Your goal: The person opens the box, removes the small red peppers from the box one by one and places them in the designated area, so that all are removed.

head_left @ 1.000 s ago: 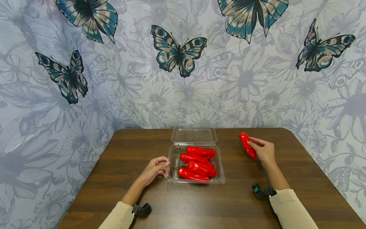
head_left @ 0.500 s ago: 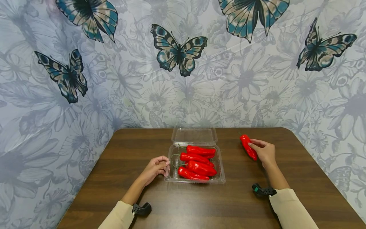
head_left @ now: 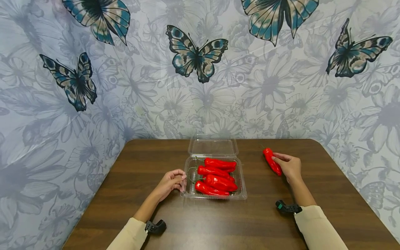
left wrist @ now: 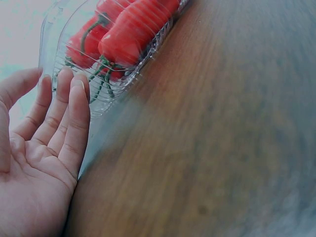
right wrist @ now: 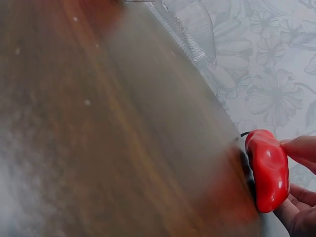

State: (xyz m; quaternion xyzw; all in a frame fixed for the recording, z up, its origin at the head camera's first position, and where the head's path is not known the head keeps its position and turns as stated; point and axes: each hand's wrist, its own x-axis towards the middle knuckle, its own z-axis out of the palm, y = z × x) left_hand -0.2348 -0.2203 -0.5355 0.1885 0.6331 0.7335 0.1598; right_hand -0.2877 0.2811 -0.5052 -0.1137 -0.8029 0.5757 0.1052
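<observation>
Your left hand (head_left: pixel 171 183) lies loose, fingers slightly bent, tips at the left wall of the clear container (head_left: pixel 215 197), short of the far edge of the tabletop (head_left: pixel 203 222); a stray push there could slide or tip it. Inside, four red peppers (head_left: pixel 221 183) show, lying roughly side by side; tipping might roll them out. Toward the far right corner, your right hand (head_left: pixel 289 166) pinches another pepper (head_left: pixel 272 161), whose glossy skin could slip from a light hold; whether it touches the tabletop isn't clear. Farthest, the container's lid (head_left: pixel 213 146) is open by the far edge; a knock might swing it down.
</observation>
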